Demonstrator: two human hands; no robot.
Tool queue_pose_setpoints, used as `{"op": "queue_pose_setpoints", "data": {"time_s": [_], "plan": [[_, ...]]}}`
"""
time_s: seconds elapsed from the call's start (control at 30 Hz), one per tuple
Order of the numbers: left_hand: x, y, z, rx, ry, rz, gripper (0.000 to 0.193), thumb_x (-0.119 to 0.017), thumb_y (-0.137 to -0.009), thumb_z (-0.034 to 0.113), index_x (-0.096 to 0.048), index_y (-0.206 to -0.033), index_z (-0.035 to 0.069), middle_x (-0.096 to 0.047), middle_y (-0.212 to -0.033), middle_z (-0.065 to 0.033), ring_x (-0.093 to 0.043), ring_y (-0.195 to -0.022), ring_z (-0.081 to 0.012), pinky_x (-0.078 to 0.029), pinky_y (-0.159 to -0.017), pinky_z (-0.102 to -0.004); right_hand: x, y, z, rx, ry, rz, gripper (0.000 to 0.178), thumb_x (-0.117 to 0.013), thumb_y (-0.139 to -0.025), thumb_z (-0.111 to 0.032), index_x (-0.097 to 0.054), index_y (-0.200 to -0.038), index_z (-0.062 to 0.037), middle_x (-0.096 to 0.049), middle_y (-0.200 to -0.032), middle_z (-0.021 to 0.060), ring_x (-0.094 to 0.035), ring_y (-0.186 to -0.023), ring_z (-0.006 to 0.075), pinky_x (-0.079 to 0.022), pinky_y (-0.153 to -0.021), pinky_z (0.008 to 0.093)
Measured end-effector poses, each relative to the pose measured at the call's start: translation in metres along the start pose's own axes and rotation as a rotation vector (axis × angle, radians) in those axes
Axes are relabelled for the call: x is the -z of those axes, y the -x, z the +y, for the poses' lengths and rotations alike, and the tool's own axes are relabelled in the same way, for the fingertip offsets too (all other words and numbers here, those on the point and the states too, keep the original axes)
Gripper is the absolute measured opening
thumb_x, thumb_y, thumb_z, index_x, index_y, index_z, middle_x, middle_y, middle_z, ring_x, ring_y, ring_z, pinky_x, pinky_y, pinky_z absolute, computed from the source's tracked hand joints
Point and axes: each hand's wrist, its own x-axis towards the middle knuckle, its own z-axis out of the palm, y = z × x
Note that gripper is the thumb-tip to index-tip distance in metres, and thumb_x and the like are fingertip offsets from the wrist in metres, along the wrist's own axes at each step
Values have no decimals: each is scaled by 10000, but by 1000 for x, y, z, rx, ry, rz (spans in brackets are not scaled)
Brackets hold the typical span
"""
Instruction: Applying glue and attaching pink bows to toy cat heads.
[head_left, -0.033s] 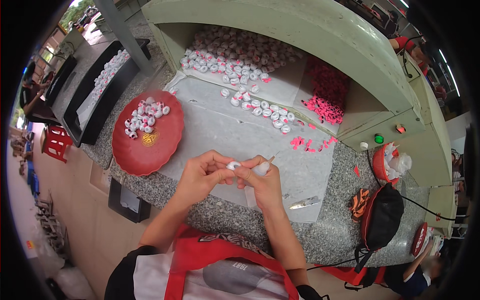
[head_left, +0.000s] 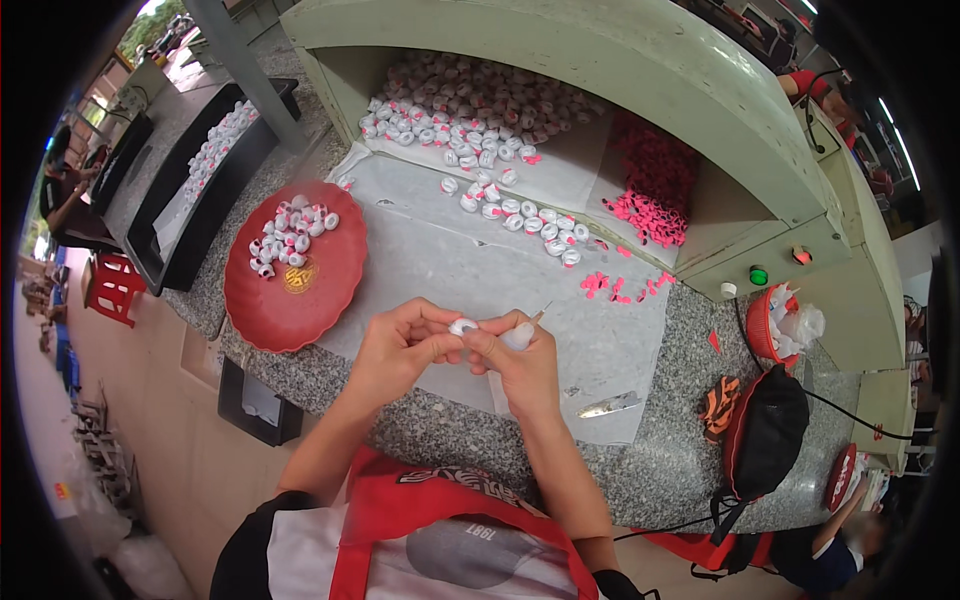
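Observation:
A small white rounded piece with a dark hollow (head_left: 463,327) is pinched between the fingertips of both hands, over the pale sheet (head_left: 420,260). My left hand (head_left: 395,348) is closed on its left side. On its right, the thumb of my right hand (head_left: 525,370) presses against it. That same hand also grips a thin pointed tool (head_left: 524,334) with a white bulbous handle, its tip pointing up and to the right. A red scalloped plate (head_left: 290,325) with several white-and-pink pieces lies left of my hands. A row of similar white pieces (head_left: 530,220) lies beyond them.
A green metal hood (head_left: 560,50) shelters a heap of white pieces (head_left: 470,95) and pink bits (head_left: 650,215). A metal blade (head_left: 608,405), a red basket (head_left: 765,330) and a black bag (head_left: 770,430) lie to the right. Black trays (head_left: 190,225) stand left. Other people work nearby.
My hands and the white piece have shifted very slightly up and to the left. Everything else on the table stays where it was.

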Motion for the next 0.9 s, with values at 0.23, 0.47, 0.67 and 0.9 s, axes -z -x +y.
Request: {"op": "queue_pose_setpoints", "data": {"time_s": [0.23, 0.47, 0.67, 0.9], "plan": [[74, -51, 1, -233, -916, 630, 251, -621, -713, 62, -591, -962, 60, -600, -771, -100, -579, -623, -169, -451, -568, -274, 9, 10, -6, 85, 254, 232, 191, -641, -736, -64, -531, -884, -13, -592, -837, 72, -561, -623, 98, -455, -510, 209], [10, -165, -61, -303, -1068, 566, 342, -667, -715, 209, -564, -994, 41, -588, -830, -130, -588, -681, -216, -458, -595, -309, 7, 39, -9, 120, 248, 248, 256, -624, -730, -12, -494, -951, -19, -565, -836, 68, -550, -656, 106, -468, -525, 217], [-10, -95, -20, 108, 451, -22, 365, -594, -787, 105, -477, -1110, -21, -588, -989, -126, -603, -807, -201, -502, -701, -266, 36, 49, -13, 418, 391, 335, 323, -565, -725, 56, -431, -1007, -25, -536, -900, 100, -539, -737, 124, -478, -599, 233], [-49, -24, 15, 129, 533, -202, 360, -575, -773, -4, -494, -1124, -8, -583, -948, -118, -591, -820, -155, -500, -734, -241, 16, 80, -52, 403, 234, 461, 296, -582, -718, -14, -457, -986, -4, -514, -864, 98, -523, -758, 141, -429, -667, 228]]}}
